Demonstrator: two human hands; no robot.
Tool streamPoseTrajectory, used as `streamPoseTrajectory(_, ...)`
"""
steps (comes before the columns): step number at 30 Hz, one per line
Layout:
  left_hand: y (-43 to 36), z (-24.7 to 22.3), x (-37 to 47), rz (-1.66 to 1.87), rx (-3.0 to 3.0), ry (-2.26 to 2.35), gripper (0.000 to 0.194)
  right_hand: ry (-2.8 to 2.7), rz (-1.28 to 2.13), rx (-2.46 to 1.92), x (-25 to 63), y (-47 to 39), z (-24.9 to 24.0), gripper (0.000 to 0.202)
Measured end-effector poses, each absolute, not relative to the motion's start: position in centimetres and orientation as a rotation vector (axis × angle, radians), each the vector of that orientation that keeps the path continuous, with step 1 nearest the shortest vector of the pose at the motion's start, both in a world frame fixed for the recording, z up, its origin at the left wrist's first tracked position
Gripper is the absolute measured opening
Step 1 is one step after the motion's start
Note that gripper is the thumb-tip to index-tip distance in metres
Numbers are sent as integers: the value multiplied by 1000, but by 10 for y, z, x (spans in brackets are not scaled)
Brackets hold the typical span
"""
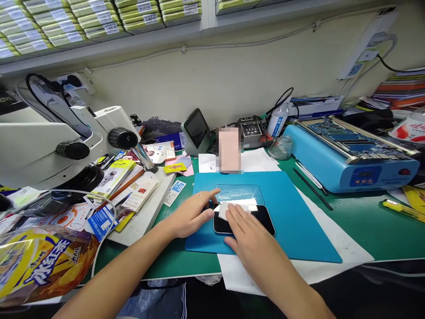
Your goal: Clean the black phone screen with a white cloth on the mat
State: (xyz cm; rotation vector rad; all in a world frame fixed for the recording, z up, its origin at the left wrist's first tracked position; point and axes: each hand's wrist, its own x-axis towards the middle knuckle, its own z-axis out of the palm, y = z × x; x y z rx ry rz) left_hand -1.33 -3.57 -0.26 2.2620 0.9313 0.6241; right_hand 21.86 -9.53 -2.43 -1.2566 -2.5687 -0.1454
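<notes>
A smartphone (pixel 262 221) with a dark screen lies flat on a blue mat (pixel 299 239). My right hand (pixel 247 230) presses a folded white wipe (pixel 223 211) onto its screen, fingers together on top. At the phone's left end is my left hand (pixel 194 215), thumb and index finger apart, with the fingertips by the phone's upper left corner; whether they touch it is hard to tell. Just beyond the phone lies a clear, phone-sized sheet (pixel 239 192) with whitish streaks, and a white strip shows between the two.
To the left stand a microscope (pixel 122 138), a drink bottle (pixel 43 266) and piled papers. A blue heating machine (pixel 345 164) holding circuit boards is at the right, near tweezers (pixel 312 188) and a yellow cutter (pixel 403 209). A glass jar (pixel 281 147) and small display (pixel 195 130) stand behind.
</notes>
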Motion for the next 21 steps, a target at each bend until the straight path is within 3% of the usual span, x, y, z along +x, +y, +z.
streamPoseTrajectory(6, -37, 1, -14, 592, 2276, 943, 72, -2520, 51, -1049, 274, -101, -29, 49)
streamPoseTrajectory(11, -35, 1, -15, 568, 2295, 957, 68, -2499, -23, -943, 339, -89, -26, 44)
streamPoseTrajectory(16, -34, 3, -15, 552, 2307, 958, 65, -2461, -115, -1173, 362, -57, -5, 40)
streamPoseTrajectory(21, -35, 5, -15, 526, 2333, 960, 66, -2410, 150, -1483, 317, -30, 16, 59)
